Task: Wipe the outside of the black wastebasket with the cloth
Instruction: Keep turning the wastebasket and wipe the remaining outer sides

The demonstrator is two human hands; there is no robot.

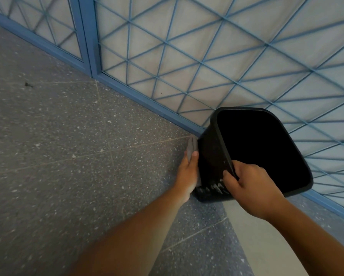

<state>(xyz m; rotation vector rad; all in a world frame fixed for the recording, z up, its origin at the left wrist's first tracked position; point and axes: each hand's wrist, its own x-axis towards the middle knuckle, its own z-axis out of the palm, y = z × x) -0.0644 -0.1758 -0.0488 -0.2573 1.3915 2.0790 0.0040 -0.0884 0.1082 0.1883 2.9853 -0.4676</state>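
Forearms: two bare forearms reach in from the bottom edge, the nearest things to the camera, both converging on the bin.
Right hand (250, 188): grips the near corner of the bin's rim, thumb on the outer wall and fingers curled over the lip; clamped firmly on the plastic.
Why the right hand grips there: judged, it steadies and tips the bin so the side wall faces the other hand and does not slide under wiping pressure.
Left hand (188, 168): fingers fairly straight, pressing a cloth flat against the bin's left outer wall; not curled into a fist.
Pale grey wiping cloth (192, 147): mostly hidden between palm and wall, one edge poking out beyond the fingertips.
Black plastic rectangular wastebasket (211, 156): tilted, open mouth turned toward the camera, base edge low near the floor; whether the base touches the floor cannot be told.
Marks: pale streaks show on the lower wall near the right hand's thumb, likely dirt left to clear.
Speckled grey terrazzo floor (67, 146): runs under and left of the bin.
Blue metal lattice grille (187, 56): stands just behind the bin, backed by pale panels.
Step in hand: wiping the left side, seemingly mid-task.
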